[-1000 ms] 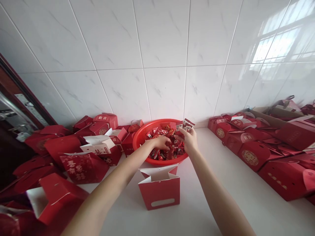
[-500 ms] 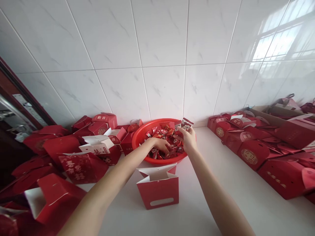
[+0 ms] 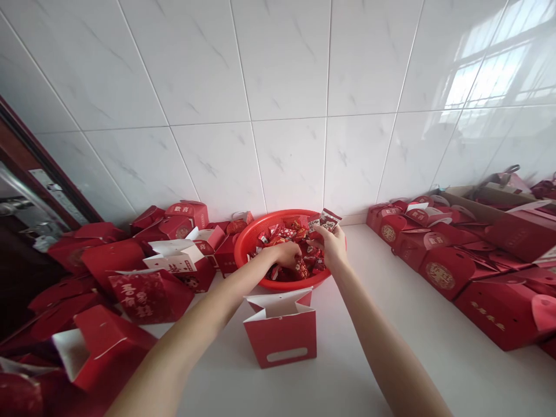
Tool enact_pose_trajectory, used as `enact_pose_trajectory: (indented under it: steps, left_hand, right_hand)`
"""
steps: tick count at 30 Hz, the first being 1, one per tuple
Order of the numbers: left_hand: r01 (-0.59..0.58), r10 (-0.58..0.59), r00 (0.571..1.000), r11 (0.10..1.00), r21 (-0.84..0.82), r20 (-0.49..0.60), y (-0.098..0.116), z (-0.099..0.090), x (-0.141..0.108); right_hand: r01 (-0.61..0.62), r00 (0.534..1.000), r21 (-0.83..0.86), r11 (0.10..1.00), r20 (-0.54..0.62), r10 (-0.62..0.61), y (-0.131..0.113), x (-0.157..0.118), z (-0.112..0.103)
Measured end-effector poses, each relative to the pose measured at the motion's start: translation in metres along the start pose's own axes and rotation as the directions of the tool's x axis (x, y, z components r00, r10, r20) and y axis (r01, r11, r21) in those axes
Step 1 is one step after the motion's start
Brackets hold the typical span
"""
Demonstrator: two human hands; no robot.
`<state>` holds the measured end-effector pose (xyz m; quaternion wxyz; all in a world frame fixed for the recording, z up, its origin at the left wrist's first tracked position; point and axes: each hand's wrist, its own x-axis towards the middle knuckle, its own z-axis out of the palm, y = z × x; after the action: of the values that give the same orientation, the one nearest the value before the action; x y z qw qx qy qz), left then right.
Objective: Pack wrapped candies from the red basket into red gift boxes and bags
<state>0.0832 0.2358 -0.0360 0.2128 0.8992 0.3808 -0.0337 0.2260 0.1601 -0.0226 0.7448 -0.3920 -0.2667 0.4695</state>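
A red plastic basket (image 3: 247, 242) full of small wrapped sweets stands against the tiled wall. My left hand (image 3: 285, 255) is inside it, its fingers closed round a red wrapped sweet (image 3: 301, 268). At the basket's right side, my right hand (image 3: 332, 244) pinches small white-and-brown packets (image 3: 326, 220) between thumb and fingers, above the sweets. In front of the basket, an open-topped red paper box (image 3: 286, 336) with a slot low on its near face stands upright on the white tabletop, between my forearms.
Many red gift boxes (image 3: 152, 295), some with open flaps, crowd the left side. Rows of closed red boxes (image 3: 443, 275) line the right, with a cardboard carton (image 3: 467, 197) behind them. A dark door frame (image 3: 41, 156) is at the far left.
My left hand has closed on a red sweet and lifted it slightly among the others. My right hand holds its packets in the same place.
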Motion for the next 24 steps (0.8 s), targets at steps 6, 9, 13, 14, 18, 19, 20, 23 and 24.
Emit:
enact_pose_trajectory:
  steps: [6, 9, 13, 14, 18, 19, 20, 23, 24]
  left_hand:
    - [0.023, -0.122, 0.94, 0.954, -0.3, -0.317, -0.005, -0.018, -0.004]
    - [-0.008, -0.139, 0.937, 0.908, -0.42, -0.32, -0.008, -0.021, -0.005]
    - [0.015, -0.226, 0.904, 0.864, -0.503, -0.362, -0.01, -0.021, -0.005]
    - [0.023, -0.248, 0.897, 0.853, -0.522, -0.366, -0.01, -0.021, -0.005]
    - [0.044, -0.295, 0.891, 0.812, -0.582, -0.345, -0.01, -0.023, -0.007]
    - [0.045, -0.295, 0.893, 0.811, -0.583, -0.341, -0.01, -0.023, -0.007]
    - [0.055, -0.298, 0.891, 0.82, -0.569, -0.344, -0.01, -0.023, -0.007]
    - [0.131, -0.333, 0.863, 0.873, -0.469, -0.379, -0.012, -0.02, -0.006]
    - [0.151, -0.336, 0.857, 0.889, -0.432, -0.391, -0.012, -0.019, -0.005]
  right_hand:
    - [0.015, 1.0, 0.025, 1.0, 0.004, -0.015, -0.002, -0.001, 0.0]
    - [-0.002, 1.0, 0.032, 0.999, -0.005, 0.002, -0.004, -0.002, 0.001]
    - [-0.016, 1.0, 0.037, 0.999, -0.014, 0.017, -0.006, -0.002, 0.002]
    - [-0.017, 1.0, 0.038, 0.999, -0.014, 0.017, -0.006, -0.002, 0.002]
    - [-0.006, 1.0, 0.03, 1.0, -0.017, 0.007, -0.005, -0.002, 0.001]
    - [-0.006, 1.0, 0.027, 1.0, -0.019, 0.007, -0.005, -0.001, 0.001]
    - [-0.007, 1.0, 0.024, 1.0, -0.018, 0.007, -0.004, -0.001, 0.001]
    - [-0.001, 1.0, 0.025, 1.0, -0.011, 0.001, -0.003, 0.0, 0.0]
    - [0.003, 1.0, 0.025, 1.0, -0.01, -0.002, -0.003, 0.001, 0.0]
